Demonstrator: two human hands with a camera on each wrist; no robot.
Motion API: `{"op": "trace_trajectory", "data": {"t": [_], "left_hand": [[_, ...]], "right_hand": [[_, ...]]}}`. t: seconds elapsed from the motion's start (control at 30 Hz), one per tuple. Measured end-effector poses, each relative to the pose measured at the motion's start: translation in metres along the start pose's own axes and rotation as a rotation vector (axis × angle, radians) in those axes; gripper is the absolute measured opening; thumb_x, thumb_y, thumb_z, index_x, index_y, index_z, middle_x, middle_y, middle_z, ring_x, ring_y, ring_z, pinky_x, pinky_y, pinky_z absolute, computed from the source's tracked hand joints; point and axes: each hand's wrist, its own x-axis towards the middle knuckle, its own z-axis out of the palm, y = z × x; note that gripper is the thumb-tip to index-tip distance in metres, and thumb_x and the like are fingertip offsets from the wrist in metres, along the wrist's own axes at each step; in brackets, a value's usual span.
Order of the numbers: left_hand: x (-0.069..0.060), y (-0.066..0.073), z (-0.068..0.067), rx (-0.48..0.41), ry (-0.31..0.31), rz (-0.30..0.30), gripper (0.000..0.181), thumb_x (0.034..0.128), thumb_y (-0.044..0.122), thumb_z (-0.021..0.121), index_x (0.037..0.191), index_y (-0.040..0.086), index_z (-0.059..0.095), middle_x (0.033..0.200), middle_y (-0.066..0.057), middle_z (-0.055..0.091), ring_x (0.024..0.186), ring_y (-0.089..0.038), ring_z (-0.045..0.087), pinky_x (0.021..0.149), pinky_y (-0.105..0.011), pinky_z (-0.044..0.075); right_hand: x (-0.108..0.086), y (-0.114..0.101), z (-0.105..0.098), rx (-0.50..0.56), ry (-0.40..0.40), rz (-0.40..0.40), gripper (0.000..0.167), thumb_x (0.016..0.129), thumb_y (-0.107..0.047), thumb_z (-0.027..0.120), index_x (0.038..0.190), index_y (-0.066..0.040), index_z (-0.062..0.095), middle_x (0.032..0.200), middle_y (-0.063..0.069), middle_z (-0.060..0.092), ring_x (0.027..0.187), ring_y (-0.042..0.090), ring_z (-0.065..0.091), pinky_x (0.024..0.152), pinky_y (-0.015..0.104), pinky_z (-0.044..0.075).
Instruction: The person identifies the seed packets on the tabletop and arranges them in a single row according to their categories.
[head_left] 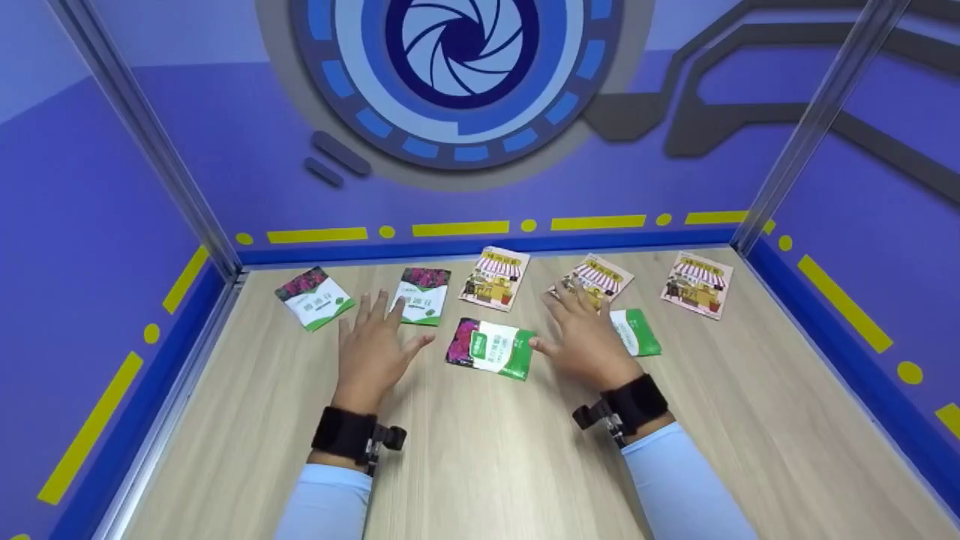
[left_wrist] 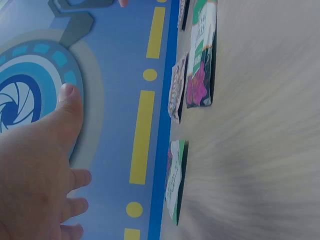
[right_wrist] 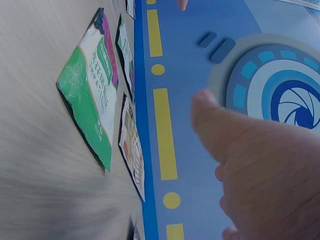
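My left hand [head_left: 373, 352], fingers spread, is held over the table near a white-and-green packet with purple flowers [head_left: 424, 298]. The left wrist view shows the left hand [left_wrist: 37, 167] raised off the tabletop, holding nothing. Spread fingers also mark my right hand [head_left: 591, 341], which partly covers a pink packet with a striped awning [head_left: 606, 276] and a green-and-white packet [head_left: 637, 331]. Seen from the right wrist, this hand [right_wrist: 265, 165] is clear of the packets. Between the hands lies another flower packet [head_left: 491, 347], turned sideways, close to the right thumb in the head view.
A tilted flower packet [head_left: 313, 298] lies at the back left. Two more awning packets rest along the back, one in the middle [head_left: 495, 278] and one at the right [head_left: 697, 286]. Blue-purple panels [head_left: 480, 214] wall in the wooden table [head_left: 480, 465] at the back and sides.
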Motion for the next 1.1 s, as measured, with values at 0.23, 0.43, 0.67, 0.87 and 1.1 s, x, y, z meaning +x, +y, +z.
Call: {"op": "trace_trajectory", "data": {"t": [0.23,0.43,0.67,0.87,1.1], "left_hand": [[0.003,-0.016,0.006,-0.021,-0.025,-0.054,0.078,0.0914,0.062,0.062,0.148,0.009,0.051,0.162,-0.021,0.025,0.151,-0.042,0.011,0.112,-0.07,0.019],[0.003,-0.045,0.008,-0.14,-0.018,-0.171,0.069,0.0959,0.05,0.063,0.144,0.003,0.053,0.151,-0.025,0.041,0.139,-0.044,0.035,0.106,-0.07,0.028],[0.015,-0.08,0.013,-0.119,-0.049,-0.379,0.057,0.1006,0.042,0.055,0.138,-0.001,0.054,0.13,-0.028,0.053,0.116,-0.051,0.047,0.089,-0.069,0.04],[0.033,-0.1,0.016,-0.068,-0.065,-0.389,0.061,0.1021,0.041,0.05,0.143,-0.004,0.047,0.137,-0.031,0.041,0.123,-0.049,0.038,0.088,-0.068,0.039],[0.039,-0.114,0.021,-0.076,-0.112,-0.381,0.063,0.104,0.049,0.045,0.135,-0.005,0.056,0.135,-0.032,0.043,0.121,-0.05,0.039,0.087,-0.069,0.037]], "right_hand": [[-0.004,-0.001,0.012,0.103,-0.081,-0.054,0.078,0.092,-0.054,0.066,0.156,-0.019,0.039,0.167,0.004,0.017,0.153,0.033,0.01,0.118,0.062,0.011],[-0.006,-0.006,0.021,0.179,-0.169,-0.086,0.069,0.092,-0.045,0.071,0.15,-0.017,0.049,0.162,0.005,0.031,0.149,0.03,0.029,0.119,0.047,0.025],[-0.007,-0.012,0.029,0.16,-0.265,-0.123,0.061,0.092,-0.043,0.072,0.146,-0.021,0.056,0.162,0.008,0.033,0.147,0.03,0.031,0.117,0.048,0.03],[-0.006,-0.015,0.033,0.126,-0.293,-0.111,0.06,0.091,-0.046,0.072,0.144,-0.023,0.058,0.161,0.011,0.035,0.147,0.034,0.031,0.117,0.05,0.029],[-0.004,-0.015,0.032,0.125,-0.291,-0.121,0.058,0.091,-0.045,0.072,0.144,-0.023,0.059,0.159,0.012,0.037,0.147,0.033,0.032,0.117,0.05,0.03]]}}
